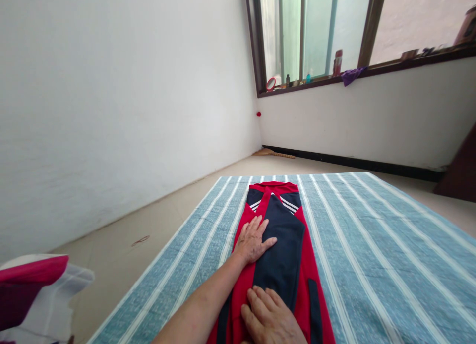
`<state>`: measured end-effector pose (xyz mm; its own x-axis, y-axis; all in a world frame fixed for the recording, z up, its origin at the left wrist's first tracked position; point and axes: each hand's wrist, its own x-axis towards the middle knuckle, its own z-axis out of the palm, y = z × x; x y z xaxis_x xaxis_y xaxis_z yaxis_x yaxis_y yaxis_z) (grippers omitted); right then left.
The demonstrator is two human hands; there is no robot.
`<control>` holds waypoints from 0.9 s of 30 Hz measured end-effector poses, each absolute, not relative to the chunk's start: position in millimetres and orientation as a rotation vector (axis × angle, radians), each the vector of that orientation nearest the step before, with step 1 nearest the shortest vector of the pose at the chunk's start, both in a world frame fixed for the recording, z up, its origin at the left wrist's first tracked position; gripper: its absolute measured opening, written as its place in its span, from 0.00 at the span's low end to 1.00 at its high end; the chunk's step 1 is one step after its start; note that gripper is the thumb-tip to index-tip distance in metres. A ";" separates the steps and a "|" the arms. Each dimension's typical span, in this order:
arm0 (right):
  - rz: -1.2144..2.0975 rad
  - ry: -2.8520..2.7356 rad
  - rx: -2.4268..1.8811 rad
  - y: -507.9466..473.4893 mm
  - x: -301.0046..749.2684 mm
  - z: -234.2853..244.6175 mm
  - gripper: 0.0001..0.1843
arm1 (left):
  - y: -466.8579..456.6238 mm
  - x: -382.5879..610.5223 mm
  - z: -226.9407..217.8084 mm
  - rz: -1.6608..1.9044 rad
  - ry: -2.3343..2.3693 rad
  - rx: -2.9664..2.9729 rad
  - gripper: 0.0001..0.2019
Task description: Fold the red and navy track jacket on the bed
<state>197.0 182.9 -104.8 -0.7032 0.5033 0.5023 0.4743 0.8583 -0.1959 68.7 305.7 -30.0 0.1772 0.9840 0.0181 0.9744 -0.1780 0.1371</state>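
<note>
A red and navy jacket [280,237] with white stripes near its shoulders lies folded into a long, narrow shape on the striped cloth. One sleeve runs lengthwise down its middle. My left hand [253,241] rests flat on the upper part, fingers spread across the red and navy fabric. Closer to me, my right hand [273,316] lies palm down on the lower part, its fingers stretched out over the cloth. The lower end of the jacket is cut off by the bottom of the view, and my right hand covers some of it.
A blue cloth with white stripes [353,245] covers the surface under the jacket. At lower left are a pink and purple item [33,284] and whitish plastic. A windowsill [312,84] at the back holds bottles, a small mirror and a purple cloth [351,75]. A broom [273,152] lies in the corner.
</note>
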 end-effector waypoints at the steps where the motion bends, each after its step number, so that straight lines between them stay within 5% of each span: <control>1: 0.066 -2.463 -0.709 183.1 197.2 -105.0 0.26 | 305.7 68.8 -29.8 0.156 1.950 2.337 0.35; 27: 0.061 -2.457 -0.704 183.5 199.6 -105.3 0.24 | 306.8 67.5 -32.1 0.172 1.951 2.337 0.35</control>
